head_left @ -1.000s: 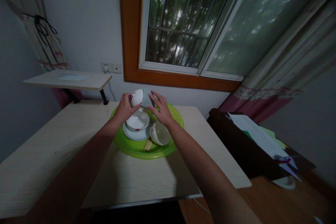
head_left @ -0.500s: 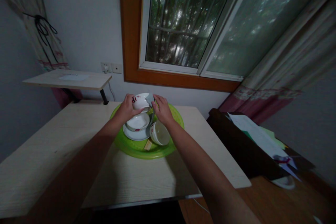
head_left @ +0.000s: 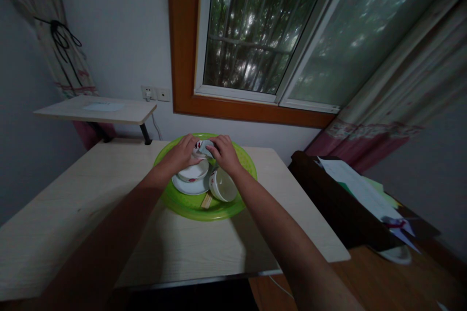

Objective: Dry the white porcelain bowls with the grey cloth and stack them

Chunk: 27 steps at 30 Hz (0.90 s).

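Note:
My left hand (head_left: 181, 155) is closed on the side of a white bowl (head_left: 196, 150) with a red and dark pattern. Pressed against that bowl is a grey cloth (head_left: 206, 149), gripped by the fingers of my right hand (head_left: 225, 154). Both hands are over a round green tray (head_left: 177, 208). Below my left hand, a second white bowl (head_left: 193, 173) sits on a white plate (head_left: 184, 188). A third bowl (head_left: 225, 186) lies tilted on its side under my right wrist. Light wooden pieces, perhaps chopsticks (head_left: 206, 200), lie at the front of the tray.
The tray stands on a pale wooden table (head_left: 204, 252). At the back left is a raised shelf (head_left: 127, 112) with a paper on it. A window (head_left: 248, 29) is behind. Papers (head_left: 357, 189) lie on a dark surface to the right.
Both hands have tipped and lowered the held bowl, so less of it shows between them. The cloth has shifted slightly with it. The other dishes have stayed in place.

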Tool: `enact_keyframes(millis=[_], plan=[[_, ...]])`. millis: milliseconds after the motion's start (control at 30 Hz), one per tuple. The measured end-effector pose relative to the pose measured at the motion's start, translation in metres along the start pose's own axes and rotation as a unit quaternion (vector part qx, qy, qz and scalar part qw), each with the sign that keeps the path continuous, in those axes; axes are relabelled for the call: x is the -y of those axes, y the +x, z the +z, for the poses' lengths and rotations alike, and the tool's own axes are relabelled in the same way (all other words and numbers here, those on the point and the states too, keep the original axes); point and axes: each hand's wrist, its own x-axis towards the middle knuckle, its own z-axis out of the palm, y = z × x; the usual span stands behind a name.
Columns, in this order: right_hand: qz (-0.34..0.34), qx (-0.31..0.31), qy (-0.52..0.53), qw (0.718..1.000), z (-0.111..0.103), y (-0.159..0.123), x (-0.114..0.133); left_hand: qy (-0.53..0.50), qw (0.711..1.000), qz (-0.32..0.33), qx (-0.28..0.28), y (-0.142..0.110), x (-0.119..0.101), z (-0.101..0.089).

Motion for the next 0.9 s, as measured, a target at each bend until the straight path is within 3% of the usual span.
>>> enact_keyframes(millis=[367,500,700,900], plan=[[0.169,-0.065,0.195,0.964,0.006,-0.001,-0.017,-0.013,1.000,-0.012,0.019,0.001,0.002,0.005],[0.156,-0.075,0.176,0.969,0.003,-0.002,-0.016,-0.024,0.999,-0.026,0.013,0.000,0.002,0.004],[0.095,-0.028,0.117,0.988,0.001,-0.003,-0.009,-0.019,1.000,-0.003,0.012,-0.001,0.001,0.001],[0.099,-0.009,0.113,0.989,0.003,-0.002,-0.008,-0.015,1.000,-0.002,0.025,-0.001,0.000,0.000]])
